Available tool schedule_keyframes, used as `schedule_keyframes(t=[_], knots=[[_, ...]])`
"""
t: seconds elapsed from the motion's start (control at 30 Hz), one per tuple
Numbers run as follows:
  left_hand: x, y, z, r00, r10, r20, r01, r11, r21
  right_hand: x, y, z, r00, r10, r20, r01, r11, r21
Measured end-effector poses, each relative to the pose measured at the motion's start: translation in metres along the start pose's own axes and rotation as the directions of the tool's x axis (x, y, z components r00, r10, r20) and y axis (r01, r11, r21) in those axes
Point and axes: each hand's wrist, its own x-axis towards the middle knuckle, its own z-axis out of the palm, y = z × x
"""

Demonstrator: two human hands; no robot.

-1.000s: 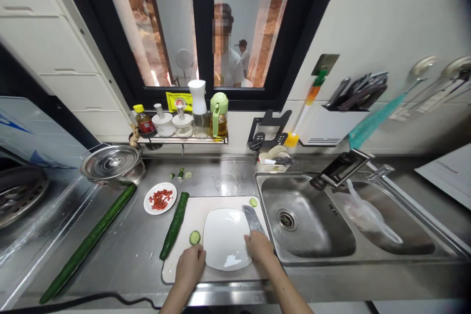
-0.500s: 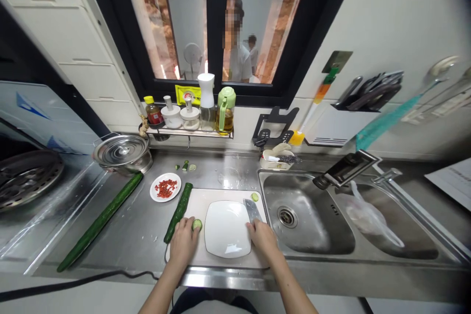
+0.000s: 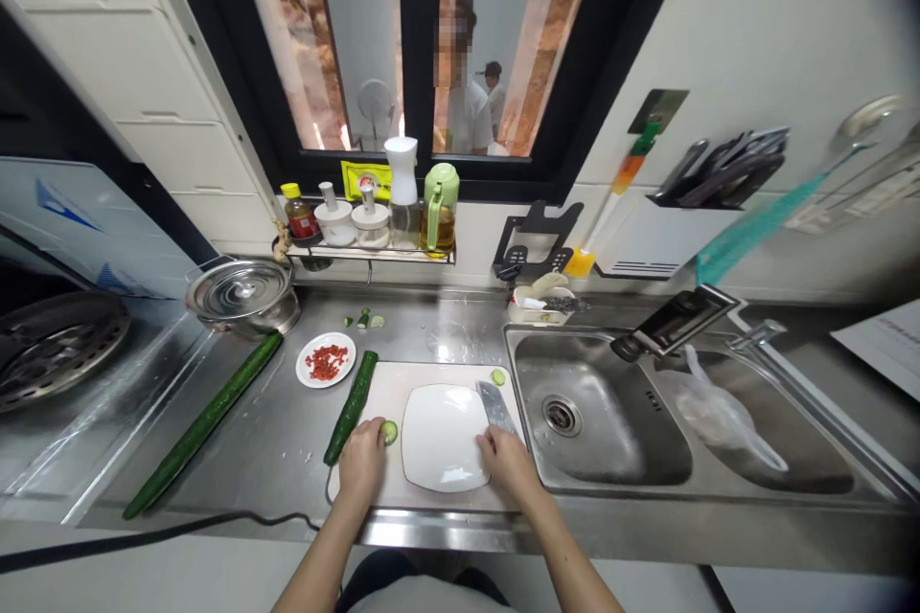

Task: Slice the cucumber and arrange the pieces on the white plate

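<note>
My left hand point(image 3: 363, 458) is closed at the cutting board's left side, with a round cucumber slice point(image 3: 389, 432) at its fingertips. Beside it a dark green cucumber piece point(image 3: 352, 410) lies over the board's left edge. A white square plate point(image 3: 444, 436) rests on the white cutting board point(image 3: 388, 488) between my hands. My right hand point(image 3: 509, 460) is curled by the plate's right rim; a knife point(image 3: 495, 407) points away from it, blade on the board, its handle hidden under my fingers. Another cucumber slice point(image 3: 497, 377) lies near the blade's tip.
A small plate point(image 3: 308, 377) of chopped red bits and a long cucumber point(image 3: 205, 426) are on the left, near a lidded steel pot point(image 3: 244, 292). Cucumber scraps point(image 3: 364, 317) lie behind the board. The sink point(image 3: 604, 460) borders its right side. Bottles stand on a rack point(image 3: 337, 251).
My left fingers have drawn together at the cucumber slice, and my right fingers have curled in tighter. The view has shifted slightly; plate and knife stay in place on the board.
</note>
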Motion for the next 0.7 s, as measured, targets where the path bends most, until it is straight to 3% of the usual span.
schedule_keyframes(t=[0.2, 0.37, 0.53, 0.7], knots=[[-0.002, 0.004, -0.002, 0.999, -0.029, -0.023, 0.030, 0.999, 0.039, 0.003, 0.001, 0.001, 0.998, -0.053, -0.040, 0.054, 0.998, 0.023], [-0.003, 0.006, -0.008, 0.987, 0.023, -0.158, -0.028, 0.999, -0.026, 0.004, -0.003, -0.001, 0.996, -0.062, -0.067, 0.065, 0.997, 0.032], [0.000, 0.016, -0.017, 0.996, -0.032, -0.084, 0.004, 0.950, -0.312, 0.004, -0.022, -0.012, 0.994, -0.089, -0.059, 0.097, 0.986, 0.138], [0.002, 0.050, -0.022, 0.988, 0.149, 0.047, -0.079, 0.734, -0.674, 0.007, -0.053, -0.019, 0.943, -0.318, -0.099, 0.333, 0.889, 0.314]])
